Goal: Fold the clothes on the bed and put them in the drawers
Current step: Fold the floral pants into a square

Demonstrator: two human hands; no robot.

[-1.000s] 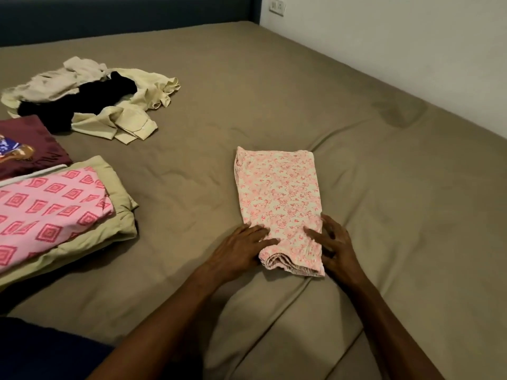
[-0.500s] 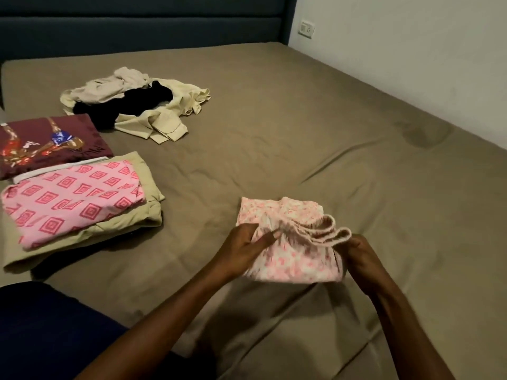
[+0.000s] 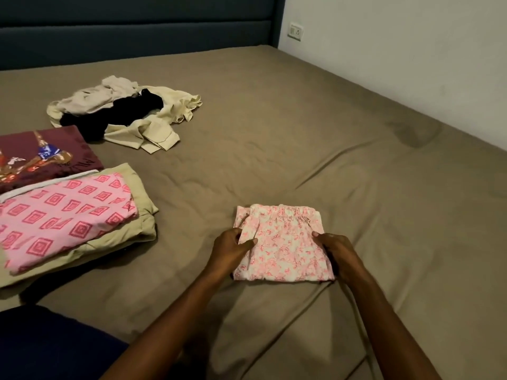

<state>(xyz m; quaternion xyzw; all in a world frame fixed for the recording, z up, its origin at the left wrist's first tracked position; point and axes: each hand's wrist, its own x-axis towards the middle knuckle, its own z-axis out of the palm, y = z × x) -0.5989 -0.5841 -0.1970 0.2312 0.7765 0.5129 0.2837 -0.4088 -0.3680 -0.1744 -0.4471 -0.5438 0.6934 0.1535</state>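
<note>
**Final fold squared up on the bed**

Head view: the left hand and right hand each grip a side of the folded floral garment, which lies on the bed. Pressing the edges flat and aligned should keep it compact for the stack of folded clothes; unfolded clothes wait beyond.

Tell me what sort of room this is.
Most likely a bedroom: a wide bed under a brown sheet, a padded dark headboard against the wall, and clothes laid out, some folded.
</note>
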